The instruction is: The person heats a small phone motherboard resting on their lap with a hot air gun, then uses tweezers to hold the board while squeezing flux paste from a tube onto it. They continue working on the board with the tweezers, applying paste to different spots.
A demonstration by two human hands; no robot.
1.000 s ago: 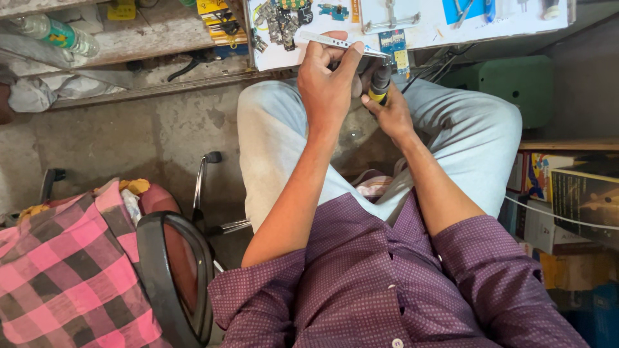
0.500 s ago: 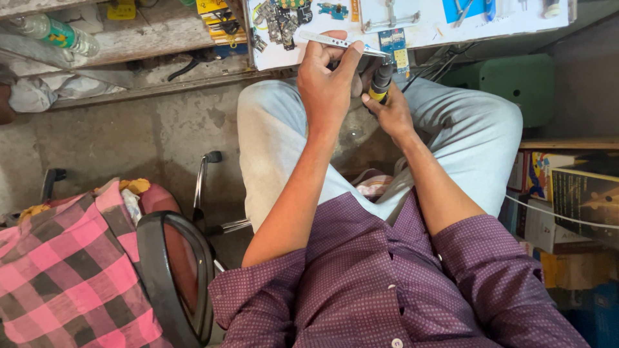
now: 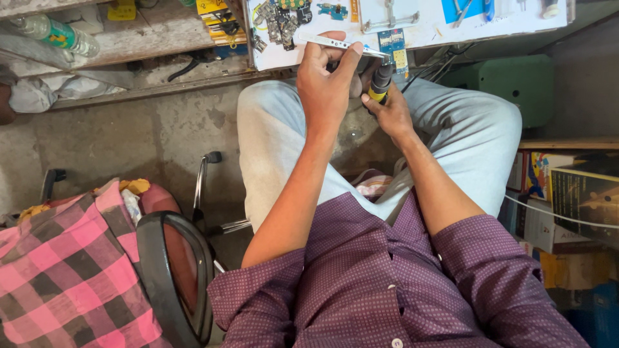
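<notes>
Cluttered white desk (image 3: pixel 451 29) up top; silver tweezers (image 3: pixel 338 44) are pinched in the left hand (image 3: pixel 325 87) fingers, soldering iron handle (image 3: pixel 380 82) gripped by the right hand (image 3: pixel 390 113) just beside. Tips are best kept steady near the small blue circuit board (image 3: pixel 394 46).

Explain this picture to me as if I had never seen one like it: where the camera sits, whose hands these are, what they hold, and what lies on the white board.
There is one picture, taken by a camera worn on a person's head, looking down at their own lap and hands. No machine is involved. The left hand pinches a pair of silver tweezers, pointed toward a small blue circuit board. The right hand wraps a dark tool with a yellow band, also aimed at that spot. Both work at the edge of a white work board, which carries small electronic parts and a few hand tools. To the left are a plastic bottle on a ledge and a pink checked cloth over a chair.
</notes>
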